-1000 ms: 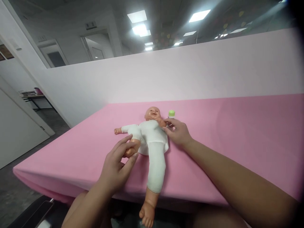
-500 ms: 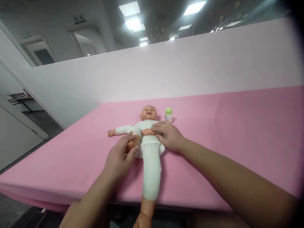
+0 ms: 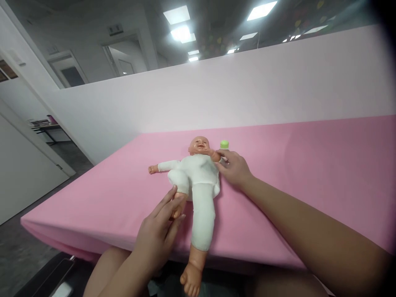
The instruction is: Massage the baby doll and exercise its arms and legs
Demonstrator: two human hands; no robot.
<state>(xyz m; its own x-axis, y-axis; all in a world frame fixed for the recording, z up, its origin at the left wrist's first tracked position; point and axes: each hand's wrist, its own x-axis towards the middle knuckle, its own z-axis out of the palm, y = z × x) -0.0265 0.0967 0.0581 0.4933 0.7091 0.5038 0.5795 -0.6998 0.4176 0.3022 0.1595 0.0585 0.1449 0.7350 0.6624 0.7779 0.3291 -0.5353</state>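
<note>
A baby doll [image 3: 201,173] with a white cloth body lies on its back on the pink-covered table [image 3: 272,206], its head toward the wall. My left hand [image 3: 159,225] is closed round the foot of the doll's bent leg, at the left of its body. With fingers and thumb, my right hand [image 3: 233,165] grips the doll's other forearm, raised near its chin. The doll's straight leg [image 3: 202,214] reaches over the table's front edge, its foot hanging free. Behind my right hand stands a bottle with a green cap [image 3: 224,144]; its body is mostly hidden.
A white wall [image 3: 247,90] rises behind the table, with a mirror or glass panel [image 3: 210,37] above it showing ceiling lights and doors. On the left are a white door [image 3: 27,152] and a far desk [image 3: 46,126]. A dark seat [image 3: 43,280] shows at the lower left.
My right hand has moved the doll's arm from across its belly up toward the chin. The left hand has drawn the bent leg down toward me. The view has shifted slightly.
</note>
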